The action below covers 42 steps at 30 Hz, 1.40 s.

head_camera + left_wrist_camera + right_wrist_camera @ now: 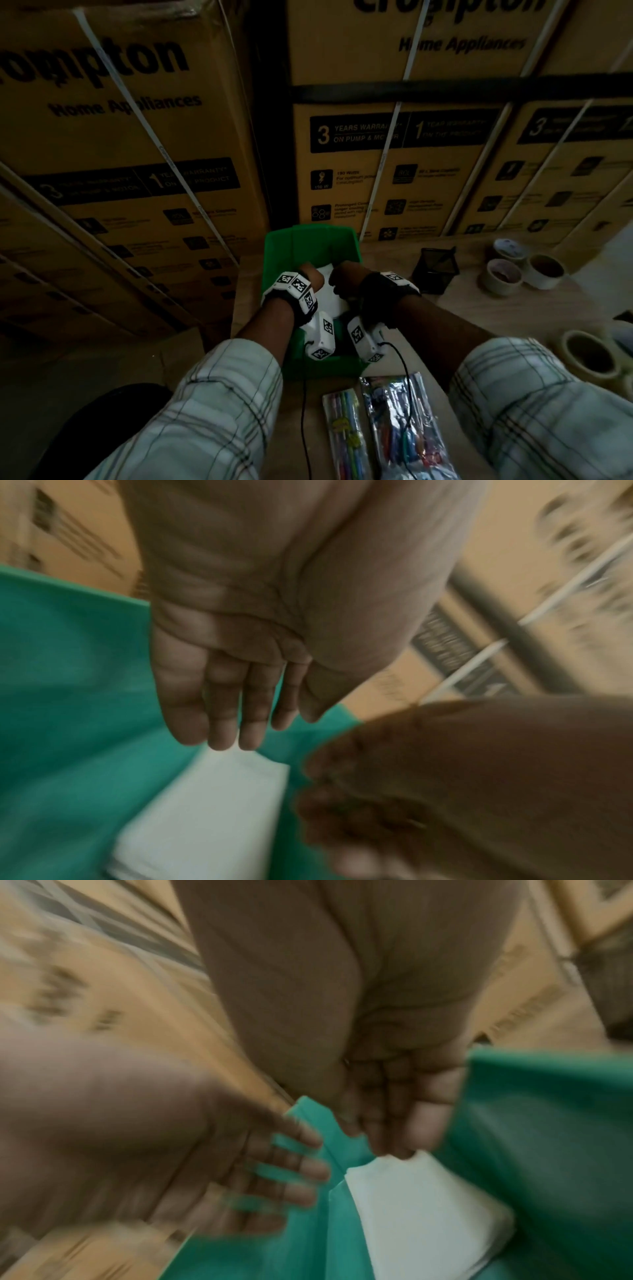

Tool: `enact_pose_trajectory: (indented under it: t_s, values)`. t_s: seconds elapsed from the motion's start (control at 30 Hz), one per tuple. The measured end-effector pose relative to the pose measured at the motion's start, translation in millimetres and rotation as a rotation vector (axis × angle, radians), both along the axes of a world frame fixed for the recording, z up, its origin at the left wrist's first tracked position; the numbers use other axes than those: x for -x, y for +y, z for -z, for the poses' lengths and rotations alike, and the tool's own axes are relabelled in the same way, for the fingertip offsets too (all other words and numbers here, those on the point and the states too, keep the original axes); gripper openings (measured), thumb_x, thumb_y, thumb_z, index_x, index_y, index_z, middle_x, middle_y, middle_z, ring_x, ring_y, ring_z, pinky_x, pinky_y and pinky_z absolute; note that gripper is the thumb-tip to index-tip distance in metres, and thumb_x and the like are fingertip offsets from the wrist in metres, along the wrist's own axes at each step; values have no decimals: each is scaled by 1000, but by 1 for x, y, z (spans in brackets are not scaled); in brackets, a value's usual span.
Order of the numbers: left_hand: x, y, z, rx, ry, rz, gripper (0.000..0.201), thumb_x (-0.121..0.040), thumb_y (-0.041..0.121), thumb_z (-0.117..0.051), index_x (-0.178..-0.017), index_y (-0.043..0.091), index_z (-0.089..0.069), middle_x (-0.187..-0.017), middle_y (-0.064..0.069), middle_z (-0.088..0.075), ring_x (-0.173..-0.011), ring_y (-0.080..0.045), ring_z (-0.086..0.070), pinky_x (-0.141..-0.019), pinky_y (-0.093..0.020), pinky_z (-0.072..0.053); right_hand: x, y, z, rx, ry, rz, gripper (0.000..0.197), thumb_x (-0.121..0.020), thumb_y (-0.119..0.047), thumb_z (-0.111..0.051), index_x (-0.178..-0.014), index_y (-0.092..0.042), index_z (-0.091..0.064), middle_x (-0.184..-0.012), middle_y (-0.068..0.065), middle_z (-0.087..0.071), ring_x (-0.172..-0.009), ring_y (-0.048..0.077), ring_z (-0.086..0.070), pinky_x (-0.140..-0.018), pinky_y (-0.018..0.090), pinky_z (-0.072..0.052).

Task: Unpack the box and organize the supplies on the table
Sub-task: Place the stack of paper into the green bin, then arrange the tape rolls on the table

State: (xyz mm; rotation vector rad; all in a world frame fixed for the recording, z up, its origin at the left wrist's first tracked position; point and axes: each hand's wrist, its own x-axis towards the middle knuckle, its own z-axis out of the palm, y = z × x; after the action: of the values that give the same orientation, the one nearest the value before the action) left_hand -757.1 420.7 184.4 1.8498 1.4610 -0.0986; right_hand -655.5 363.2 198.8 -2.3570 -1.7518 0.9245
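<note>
A green plastic bin (308,240) stands on the table in front of me, with a white stack of paper (329,294) lying inside it. Both hands reach into the bin. My left hand (310,274) hovers over the stack's left part; in the left wrist view its fingers (222,710) are straight and hold nothing above the paper (205,804). My right hand (342,279) is at the stack's right part. In the right wrist view its fingers (397,1118) point down, tips at the upper edge of the paper (428,1204). Both wrist views are blurred.
Two clear packs of pens (344,435) (404,428) lie on the table near me. A black mesh holder (436,270) stands right of the bin. Tape rolls (503,277) (544,270) (589,353) sit further right. Tall cardboard cartons (394,154) wall off the back.
</note>
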Motion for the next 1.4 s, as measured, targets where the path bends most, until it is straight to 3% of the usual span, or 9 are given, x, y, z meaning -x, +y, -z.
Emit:
enact_pose_trajectory:
  t_s: [0.2,0.3,0.47,0.6,0.73,0.87,1.13,1.3,1.4]
  values:
    - [-28,-50,-26,-166,16,17,33,-94,10,-44,-118,-5,-62,-124,-21,-62,-117,-35,-58,-97,-37,-46,-32,-65,-22,-218,-58,-136,24,-91,-13,-49,-110,-9,-64,-111,16,-64,-105,31,-61,-81,26,-42]
    - [-41,-81,-25,-238,29,8,31,-96,13,-45,-112,-5,-65,-123,-22,-62,-115,-36,-58,-98,-39,-46,-59,-102,-22,-314,-168,-284,29,-87,-7,-46,-108,-9,-65,-109,18,-65,-100,34,-63,-77,32,-47]
    - [-67,-161,-18,-325,50,-44,29,-95,21,-41,-109,5,-62,-118,-21,-63,-107,-37,-60,-89,-40,-49,-105,-166,-16,-386,-323,-392,28,-89,-15,-46,-113,-14,-59,-113,15,-61,-98,35,-62,-79,38,-52]
    - [-88,-229,-17,-444,-56,-23,32,-95,15,-43,-119,12,-64,-122,-14,-65,-111,-32,-60,-94,-36,-49,-133,-216,7,-420,-332,-431,29,-89,-18,-47,-117,-14,-57,-114,13,-59,-101,35,-60,-79,37,-49]
    - [-92,-274,-14,-400,-100,14,32,-95,10,-44,-120,10,-64,-121,-10,-66,-112,-27,-61,-96,-34,-49,-148,-253,29,-382,-299,-479,30,-88,-18,-47,-117,-16,-54,-114,12,-58,-105,34,-55,-83,40,-46]
    - [-80,-299,-1,-367,-67,-33,28,-95,14,-44,-113,13,-66,-114,-9,-69,-104,-24,-63,-93,-34,-51,-151,-275,41,-389,-281,-530,31,-88,-18,-48,-118,-16,-54,-113,11,-60,-102,32,-56,-80,39,-47]
    - [-29,-321,33,-288,-88,-138,23,-95,20,-46,-104,21,-67,-104,-3,-70,-93,-19,-64,-84,-32,-53,-142,-308,67,-296,-256,-615,32,-92,-26,-45,-122,-18,-53,-117,9,-59,-107,30,-54,-88,38,-46]
    - [-35,-320,44,-297,-143,-62,24,-95,18,-43,-98,16,-67,-104,-7,-69,-96,-25,-63,-85,-36,-52,-144,-317,70,-243,-286,-559,33,-93,-27,-44,-124,-19,-52,-120,9,-58,-110,29,-53,-91,41,-46]
    - [-55,-318,46,-294,-190,11,26,-95,18,-44,-103,16,-69,-104,-8,-70,-96,-25,-64,-85,-33,-52,-150,-324,67,-240,-310,-499,32,-94,-27,-44,-123,-19,-52,-119,8,-58,-109,29,-53,-90,40,-47]
